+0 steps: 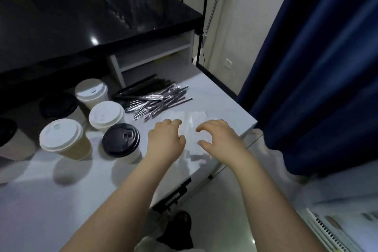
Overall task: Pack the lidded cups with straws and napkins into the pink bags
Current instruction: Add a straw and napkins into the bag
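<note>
- Our left hand (166,139) curls onto the napkins (191,127); whether it is pinching them, we cannot tell.
- Our right hand (222,137) hovers spread, empty.
- The napkins, between both hands, look limp and light; we'd pinch an edge.

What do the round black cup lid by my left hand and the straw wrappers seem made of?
Round black lid: likely moulded plastic, slight sheen, raised rim. Black straws' wrappers: probably thin clear film, crinkled, glinting silver.
</note>
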A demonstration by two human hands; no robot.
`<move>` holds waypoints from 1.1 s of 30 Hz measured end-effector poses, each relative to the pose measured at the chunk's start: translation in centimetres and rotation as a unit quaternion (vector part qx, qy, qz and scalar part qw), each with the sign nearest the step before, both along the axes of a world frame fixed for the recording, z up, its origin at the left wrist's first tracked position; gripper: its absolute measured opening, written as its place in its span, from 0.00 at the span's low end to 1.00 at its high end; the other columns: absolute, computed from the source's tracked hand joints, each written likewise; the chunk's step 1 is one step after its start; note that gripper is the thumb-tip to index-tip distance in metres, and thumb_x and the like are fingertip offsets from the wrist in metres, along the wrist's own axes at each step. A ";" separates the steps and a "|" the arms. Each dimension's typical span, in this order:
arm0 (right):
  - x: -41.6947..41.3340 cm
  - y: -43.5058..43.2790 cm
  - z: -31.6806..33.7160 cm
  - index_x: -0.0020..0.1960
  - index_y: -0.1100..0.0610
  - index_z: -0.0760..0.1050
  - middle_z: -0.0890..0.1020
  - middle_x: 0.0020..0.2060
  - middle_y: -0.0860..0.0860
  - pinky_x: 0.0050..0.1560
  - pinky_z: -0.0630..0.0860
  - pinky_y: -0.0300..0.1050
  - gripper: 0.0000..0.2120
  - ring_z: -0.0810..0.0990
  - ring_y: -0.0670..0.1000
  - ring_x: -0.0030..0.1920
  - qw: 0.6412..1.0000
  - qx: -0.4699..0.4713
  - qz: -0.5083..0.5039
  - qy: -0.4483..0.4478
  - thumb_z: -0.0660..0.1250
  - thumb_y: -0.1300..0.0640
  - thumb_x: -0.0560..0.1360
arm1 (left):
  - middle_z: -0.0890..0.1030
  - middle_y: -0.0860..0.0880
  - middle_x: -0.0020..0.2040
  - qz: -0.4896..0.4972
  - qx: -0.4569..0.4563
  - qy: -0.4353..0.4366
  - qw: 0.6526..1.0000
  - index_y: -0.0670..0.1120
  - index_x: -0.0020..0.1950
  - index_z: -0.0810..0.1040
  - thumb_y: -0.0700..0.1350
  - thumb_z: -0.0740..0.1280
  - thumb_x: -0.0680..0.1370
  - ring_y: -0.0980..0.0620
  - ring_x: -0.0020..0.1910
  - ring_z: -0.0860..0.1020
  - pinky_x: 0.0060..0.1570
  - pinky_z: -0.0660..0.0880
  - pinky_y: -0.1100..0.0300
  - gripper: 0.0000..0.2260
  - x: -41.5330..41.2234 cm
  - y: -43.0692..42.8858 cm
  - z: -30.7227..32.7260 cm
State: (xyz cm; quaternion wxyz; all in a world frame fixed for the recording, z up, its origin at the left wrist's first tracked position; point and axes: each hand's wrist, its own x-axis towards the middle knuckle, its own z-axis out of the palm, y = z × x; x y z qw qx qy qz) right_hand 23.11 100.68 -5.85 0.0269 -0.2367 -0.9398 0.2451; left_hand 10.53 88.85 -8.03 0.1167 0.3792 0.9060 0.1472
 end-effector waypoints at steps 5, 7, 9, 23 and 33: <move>-6.7 4.7 0.7 0.65 0.49 0.73 0.75 0.63 0.45 0.64 0.68 0.48 0.17 0.65 0.49 0.66 0.999 0.014 0.032 -0.018 0.67 0.51 0.77 | 0.73 0.47 0.65 0.044 -0.024 0.024 0.998 0.49 0.70 0.68 0.49 0.62 0.77 0.43 0.65 0.68 0.62 0.66 0.48 0.21 -4.9 5.1 0.7; -8.9 6.0 0.2 0.65 0.50 0.73 0.76 0.63 0.45 0.64 0.68 0.48 0.17 0.65 0.49 0.66 0.999 0.008 0.045 -0.011 0.66 0.52 0.77 | 0.73 0.47 0.63 0.067 -0.038 0.024 0.997 0.49 0.69 0.68 0.49 0.62 0.77 0.43 0.64 0.69 0.60 0.65 0.48 0.20 -6.2 6.1 0.9; -11.1 7.2 -0.7 0.64 0.50 0.73 0.76 0.62 0.45 0.62 0.68 0.47 0.16 0.66 0.49 0.66 0.998 -0.001 0.061 -0.015 0.66 0.52 0.77 | 0.73 0.47 0.63 0.093 -0.054 0.013 0.994 0.49 0.69 0.68 0.50 0.62 0.78 0.43 0.64 0.69 0.61 0.65 0.47 0.19 -7.3 6.7 0.7; -28.1 9.5 -7.3 0.60 0.51 0.76 0.76 0.57 0.51 0.56 0.62 0.53 0.18 0.66 0.58 0.59 0.960 0.097 0.261 -0.021 0.66 0.44 0.74 | 0.75 0.48 0.62 0.376 -0.068 -0.013 0.924 0.51 0.67 0.70 0.46 0.62 0.77 0.44 0.62 0.70 0.58 0.69 0.49 0.18 -12.9 8.1 -1.5; -30.4 11.5 -8.2 0.54 0.51 0.81 0.80 0.51 0.51 0.50 0.57 0.50 0.09 0.71 0.59 0.56 0.950 0.047 0.306 0.035 0.66 0.53 0.75 | 0.77 0.46 0.62 0.450 0.023 0.009 0.893 0.47 0.68 0.74 0.43 0.65 0.76 0.44 0.63 0.71 0.63 0.69 0.48 0.19 -13.2 8.7 -1.5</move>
